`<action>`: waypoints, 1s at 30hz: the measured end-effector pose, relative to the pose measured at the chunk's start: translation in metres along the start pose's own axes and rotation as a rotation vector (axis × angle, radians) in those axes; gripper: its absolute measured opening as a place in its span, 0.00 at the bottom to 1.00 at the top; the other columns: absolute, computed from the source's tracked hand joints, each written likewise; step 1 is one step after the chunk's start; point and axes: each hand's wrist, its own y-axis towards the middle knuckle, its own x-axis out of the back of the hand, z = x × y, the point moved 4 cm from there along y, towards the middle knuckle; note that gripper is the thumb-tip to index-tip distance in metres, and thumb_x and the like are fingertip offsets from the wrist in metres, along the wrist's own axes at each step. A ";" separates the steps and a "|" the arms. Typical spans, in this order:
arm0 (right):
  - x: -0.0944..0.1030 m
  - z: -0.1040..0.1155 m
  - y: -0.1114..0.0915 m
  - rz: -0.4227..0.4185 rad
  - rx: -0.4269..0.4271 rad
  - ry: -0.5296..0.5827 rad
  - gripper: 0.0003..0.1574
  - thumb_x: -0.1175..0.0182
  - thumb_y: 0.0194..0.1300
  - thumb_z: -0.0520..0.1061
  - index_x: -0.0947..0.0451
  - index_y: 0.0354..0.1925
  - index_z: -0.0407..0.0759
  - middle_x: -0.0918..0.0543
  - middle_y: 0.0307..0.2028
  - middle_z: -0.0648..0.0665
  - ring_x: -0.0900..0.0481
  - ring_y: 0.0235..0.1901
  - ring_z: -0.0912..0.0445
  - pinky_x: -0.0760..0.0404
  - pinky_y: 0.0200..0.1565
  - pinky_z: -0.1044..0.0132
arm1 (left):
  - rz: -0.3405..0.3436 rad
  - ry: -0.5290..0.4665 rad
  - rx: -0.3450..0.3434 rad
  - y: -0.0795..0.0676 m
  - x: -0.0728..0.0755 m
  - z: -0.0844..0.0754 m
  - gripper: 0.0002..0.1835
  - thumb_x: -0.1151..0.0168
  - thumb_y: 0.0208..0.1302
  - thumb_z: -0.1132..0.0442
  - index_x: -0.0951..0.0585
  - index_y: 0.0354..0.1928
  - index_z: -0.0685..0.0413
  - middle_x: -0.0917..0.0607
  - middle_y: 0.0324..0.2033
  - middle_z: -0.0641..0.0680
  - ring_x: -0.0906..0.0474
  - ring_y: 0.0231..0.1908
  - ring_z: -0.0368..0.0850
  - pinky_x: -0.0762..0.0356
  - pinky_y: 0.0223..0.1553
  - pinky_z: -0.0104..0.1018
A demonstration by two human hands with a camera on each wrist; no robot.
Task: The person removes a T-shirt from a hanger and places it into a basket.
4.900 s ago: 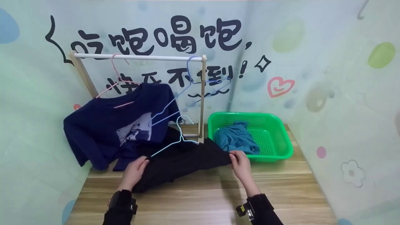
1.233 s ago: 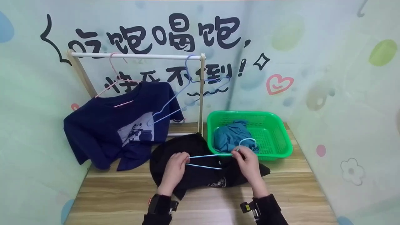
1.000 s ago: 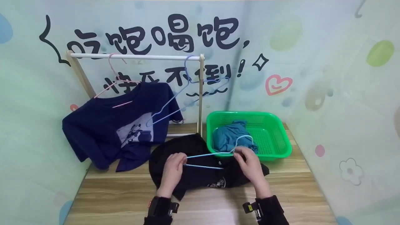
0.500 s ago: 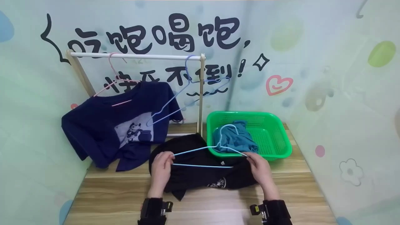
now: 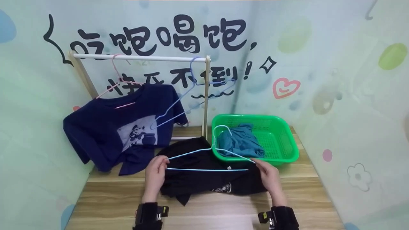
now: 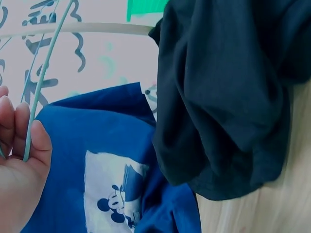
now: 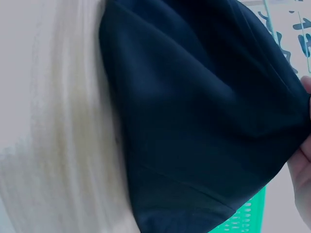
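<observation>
My left hand [image 5: 155, 175] holds the left end of a light blue clothes hanger [image 5: 204, 170], which is tilted above a black shirt [image 5: 191, 185]. In the left wrist view, the hanger wire [image 6: 46, 63] runs between the fingers and thumb. My right hand [image 5: 270, 177] pinches the hanger's right shoulder together with the shirt's cloth. The hanger's right end is hidden in the shirt. In the right wrist view, the black cloth [image 7: 194, 116] hangs from the fingers. The shirt lies bunched on the table, showing a small white print and a label.
Behind, on the left, a rack [image 5: 140, 58] carries a navy T-shirt [image 5: 111, 127] on a pink hanger [image 5: 115, 67] and a bare blue-purple hanger [image 5: 174, 105]. To the right stands a green basket [image 5: 292, 140] with a teal garment [image 5: 239, 140] inside.
Both hands held the shirt with the hanger standing behind it; later the hanger lay across its front. My hands have since spread apart, the right one sliding from hook to shoulder, the hook shifting left.
</observation>
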 end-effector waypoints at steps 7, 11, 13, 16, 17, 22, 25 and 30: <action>-0.003 -0.012 -0.009 -0.046 -0.088 -0.034 0.17 0.39 0.58 0.23 0.14 0.43 0.35 0.13 0.40 0.40 0.15 0.43 0.43 0.27 0.50 0.78 | -0.047 0.000 0.021 -0.004 0.013 0.009 0.07 0.40 0.63 0.77 0.20 0.30 0.60 0.24 0.22 0.51 0.27 0.25 0.41 0.32 0.32 0.27; -0.007 -0.020 -0.017 0.012 -0.146 -0.062 0.15 0.40 0.61 0.24 0.14 0.41 0.36 0.13 0.40 0.41 0.16 0.43 0.44 0.22 0.49 0.64 | -0.079 0.011 0.041 -0.005 0.021 0.015 0.07 0.40 0.63 0.78 0.20 0.30 0.61 0.23 0.22 0.51 0.27 0.25 0.40 0.32 0.32 0.27; -0.010 -0.023 -0.022 0.072 -0.184 -0.071 0.15 0.41 0.62 0.24 0.15 0.42 0.36 0.13 0.41 0.40 0.16 0.44 0.42 0.21 0.49 0.55 | -0.082 0.025 0.051 -0.006 0.024 0.017 0.07 0.41 0.64 0.77 0.21 0.30 0.61 0.24 0.22 0.51 0.27 0.25 0.40 0.32 0.32 0.27; -0.016 -0.028 -0.030 0.189 -0.234 -0.084 0.14 0.43 0.65 0.25 0.15 0.41 0.37 0.14 0.42 0.39 0.17 0.45 0.40 0.22 0.50 0.47 | -0.086 0.044 0.062 -0.006 0.026 0.019 0.07 0.41 0.65 0.77 0.21 0.31 0.61 0.24 0.22 0.51 0.27 0.26 0.41 0.32 0.34 0.28; -0.019 -0.030 -0.033 0.227 -0.251 -0.091 0.13 0.43 0.66 0.26 0.15 0.41 0.37 0.14 0.41 0.39 0.17 0.45 0.40 0.22 0.50 0.46 | -0.087 0.042 0.069 -0.005 0.027 0.019 0.07 0.41 0.65 0.77 0.21 0.31 0.61 0.24 0.22 0.51 0.27 0.26 0.41 0.32 0.34 0.28; -0.027 -0.036 -0.043 0.336 -0.300 -0.111 0.07 0.40 0.68 0.33 0.16 0.40 0.39 0.14 0.40 0.41 0.18 0.46 0.41 0.24 0.52 0.45 | -0.101 0.032 0.107 -0.001 0.030 0.019 0.07 0.42 0.65 0.77 0.20 0.31 0.62 0.23 0.22 0.51 0.27 0.26 0.40 0.32 0.34 0.27; -0.027 -0.035 -0.044 0.320 -0.300 -0.109 0.07 0.39 0.68 0.35 0.16 0.43 0.39 0.14 0.42 0.41 0.18 0.48 0.41 0.24 0.53 0.45 | -0.111 0.031 0.119 0.005 0.035 0.018 0.06 0.42 0.66 0.76 0.20 0.31 0.62 0.23 0.22 0.52 0.28 0.26 0.39 0.32 0.34 0.26; -0.027 -0.028 -0.039 0.270 -0.260 -0.101 0.08 0.41 0.70 0.36 0.16 0.44 0.37 0.14 0.43 0.39 0.18 0.47 0.41 0.24 0.53 0.46 | -0.163 0.032 0.150 0.018 0.049 0.017 0.06 0.43 0.67 0.75 0.21 0.31 0.64 0.23 0.22 0.53 0.28 0.27 0.37 0.32 0.34 0.27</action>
